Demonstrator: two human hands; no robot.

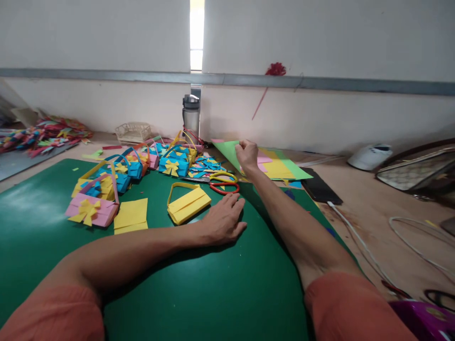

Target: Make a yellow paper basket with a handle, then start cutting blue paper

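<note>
My left hand (225, 219) lies flat on the green mat (213, 293), fingers stretched out and holding nothing. Just left of it is a yellow paper handbag (188, 203) with a loop handle. Scissors (224, 183) with red and yellow handles lie beyond my fingertips. Farther off, my right hand (248, 154) is closed on the edge of a green paper sheet (227, 150), which is raised at that corner. Beneath and beside it, yellow paper (279, 166) and pink paper lie in a stack.
Several finished paper handbags (92, 203) with bows stand at the left, near a yellow paper piece (131, 214). Blue paper scraps (208, 163), a bottle (191, 118) and a small basket (133, 131) are behind. A phone (322, 185) with a white cable (351, 232) lies right.
</note>
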